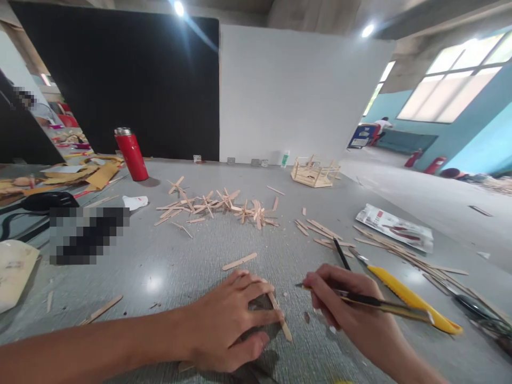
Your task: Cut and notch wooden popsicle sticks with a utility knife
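Observation:
My left hand [230, 325] presses down on a thin wooden stick [280, 314] lying on the grey table [168, 266], fingers curled over it. My right hand [346, 309] grips a yellow utility knife [404, 304], its blade tip pointing left toward the stick. A black pencil [341, 253] lies just beyond my right hand. A single loose stick [239, 261] rests a little ahead of my left hand.
A heap of wooden sticks [216, 205] is spread mid-table, more sticks [320, 232] to the right. A red flask [131, 153] stands back left, a small stick frame [314, 172] at the back, a printed packet [394, 226] right. Cardboard scraps [80, 173] lie far left.

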The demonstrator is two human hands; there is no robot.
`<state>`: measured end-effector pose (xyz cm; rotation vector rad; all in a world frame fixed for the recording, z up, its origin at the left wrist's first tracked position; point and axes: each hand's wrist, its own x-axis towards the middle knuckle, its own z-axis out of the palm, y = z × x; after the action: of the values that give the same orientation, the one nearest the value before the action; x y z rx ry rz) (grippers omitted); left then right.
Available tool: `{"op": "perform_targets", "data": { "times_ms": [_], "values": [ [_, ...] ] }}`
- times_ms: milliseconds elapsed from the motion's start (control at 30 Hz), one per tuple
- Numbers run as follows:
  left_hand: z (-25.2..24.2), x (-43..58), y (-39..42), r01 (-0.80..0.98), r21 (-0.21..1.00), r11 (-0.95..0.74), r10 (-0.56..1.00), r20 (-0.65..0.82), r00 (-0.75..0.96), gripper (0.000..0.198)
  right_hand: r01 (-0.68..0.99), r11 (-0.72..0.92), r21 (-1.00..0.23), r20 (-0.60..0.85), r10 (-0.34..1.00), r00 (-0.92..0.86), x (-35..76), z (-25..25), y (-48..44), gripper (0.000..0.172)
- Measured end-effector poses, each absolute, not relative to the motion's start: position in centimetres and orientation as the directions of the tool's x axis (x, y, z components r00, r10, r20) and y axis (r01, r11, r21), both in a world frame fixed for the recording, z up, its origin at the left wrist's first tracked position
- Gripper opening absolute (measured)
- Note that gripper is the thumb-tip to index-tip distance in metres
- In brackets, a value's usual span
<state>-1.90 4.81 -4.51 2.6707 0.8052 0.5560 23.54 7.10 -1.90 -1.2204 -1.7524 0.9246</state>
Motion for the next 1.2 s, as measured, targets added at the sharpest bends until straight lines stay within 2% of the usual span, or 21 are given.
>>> {"op": "perform_targets", "data": {
  "times_ms": [200, 300, 500, 667, 800, 967, 1200],
  "values": [
    [-5.1, -2.0, 5.0, 0.468, 0.359, -0.807, 0.567, 0.254, 0.784, 0.051, 0.306, 0.045, -0.951, -0.074, 0.929, -0.364, 23.0, -4.2, 6.6, 0.032],
    [-5.0, -2.0, 5.1, 0.468, 0.356, -0.809, 0.565, 0.246, 0.788, 0.049, 0.287, -0.017, -0.958, -0.121, 0.929, -0.351, 22.8, -5.2, 6.6, 0.029],
    [-4.9, -2.0, 5.2, 0.479, 0.356, -0.802, 0.565, 0.196, 0.801, 0.051, 0.395, 0.026, -0.918, -0.101, 0.95, -0.296, 22.2, -5.8, 6.5, 0.028],
    [-5.3, -2.0, 5.2, 0.47, 0.358, -0.807, 0.552, 0.172, 0.816, 0.053, 0.536, 0.204, -0.819, 0.065, 0.962, -0.267, 21.4, -5.6, 6.9, 0.042],
    [-5.5, -1.9, 5.1, 0.455, 0.341, -0.823, 0.535, 0.193, 0.823, 0.054, 0.57, 0.278, -0.773, 0.14, 0.951, -0.275, 20.9, -5.5, 6.7, 0.045],
    [-5.3, -1.9, 5.1, 0.448, 0.296, -0.843, 0.518, 0.227, 0.825, 0.053, 0.566, 0.229, -0.792, 0.085, 0.959, -0.27, 20.6, -5.1, 6.4, 0.043],
    [-5.1, -2.0, 5.2, 0.453, 0.283, -0.845, 0.51, 0.176, 0.842, 0.056, 0.58, 0.231, -0.781, 0.066, 0.954, -0.291, 20.5, -5.0, 6.6, 0.043]
  ]
}}
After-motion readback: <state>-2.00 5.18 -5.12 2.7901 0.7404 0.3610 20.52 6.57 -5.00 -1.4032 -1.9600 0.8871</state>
